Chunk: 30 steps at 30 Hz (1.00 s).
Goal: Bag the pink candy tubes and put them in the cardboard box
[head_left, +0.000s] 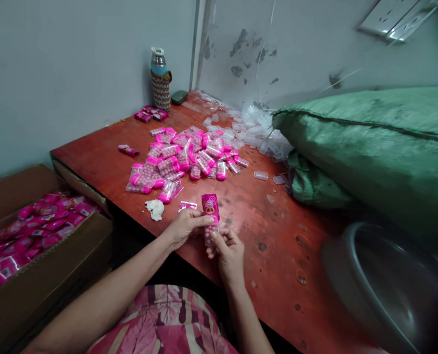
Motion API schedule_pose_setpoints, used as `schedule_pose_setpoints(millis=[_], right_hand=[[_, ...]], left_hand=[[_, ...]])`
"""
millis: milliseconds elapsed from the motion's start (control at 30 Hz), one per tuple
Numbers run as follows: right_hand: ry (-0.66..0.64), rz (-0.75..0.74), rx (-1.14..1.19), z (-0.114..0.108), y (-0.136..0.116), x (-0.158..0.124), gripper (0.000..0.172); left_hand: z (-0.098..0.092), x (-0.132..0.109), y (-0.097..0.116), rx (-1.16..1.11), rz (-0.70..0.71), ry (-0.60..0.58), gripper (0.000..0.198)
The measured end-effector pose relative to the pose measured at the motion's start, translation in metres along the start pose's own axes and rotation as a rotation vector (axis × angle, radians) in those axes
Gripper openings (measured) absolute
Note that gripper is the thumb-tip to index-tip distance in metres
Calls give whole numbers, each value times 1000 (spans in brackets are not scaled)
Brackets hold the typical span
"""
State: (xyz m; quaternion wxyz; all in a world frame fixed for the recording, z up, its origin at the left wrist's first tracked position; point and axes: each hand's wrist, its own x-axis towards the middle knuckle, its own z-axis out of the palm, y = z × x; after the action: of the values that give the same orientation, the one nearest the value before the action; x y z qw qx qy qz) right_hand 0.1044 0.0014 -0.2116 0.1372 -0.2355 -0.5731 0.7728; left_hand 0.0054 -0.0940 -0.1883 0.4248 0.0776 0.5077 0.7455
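Note:
Between my two hands, just over the red table's front edge, is a small clear candy container filled with pink balls. A pink printed label stands up at its far end. My left hand pinches it from the left, thumb lying across where the label meets the balls. My right hand grips the near end, with the thumb on the front and fingers curled behind. A flat pink-and-silver wrapper lies by my left hand, next to a crumpled white tissue. Beyond is a heap of pink-capped candy containers.
Empty clear plastic pieces are piled at the back beside a large green sack. A grey basin stands at right. A bottle in a knitted sleeve stands at the back. At left, a cardboard box holds pink packs.

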Motion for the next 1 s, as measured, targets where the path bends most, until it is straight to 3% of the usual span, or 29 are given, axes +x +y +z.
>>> schedule_pose_setpoints(millis=[100,233,333,533,700,1000], right_hand=[[96,-93,-133,2,-1,-3,18],[7,5,49,2,1,1,17],[-32,56,148,1,2,3,19],[91,-66,-104,3,-4,-5,19],[10,-4,20,3,-3,0,19],[59,-58,-123,7,-3,-5,19]], left_hand=[[-1,0,1,173,56,82,23],[4,-1,-2,100,48,139,24],[6,-2,-5,-71,-1,73,22],[4,-5,-8,-82,-25,-52,20],[6,-8,-12,-228,33,24,26],[10,-6,-14,-188,25,153,21]])
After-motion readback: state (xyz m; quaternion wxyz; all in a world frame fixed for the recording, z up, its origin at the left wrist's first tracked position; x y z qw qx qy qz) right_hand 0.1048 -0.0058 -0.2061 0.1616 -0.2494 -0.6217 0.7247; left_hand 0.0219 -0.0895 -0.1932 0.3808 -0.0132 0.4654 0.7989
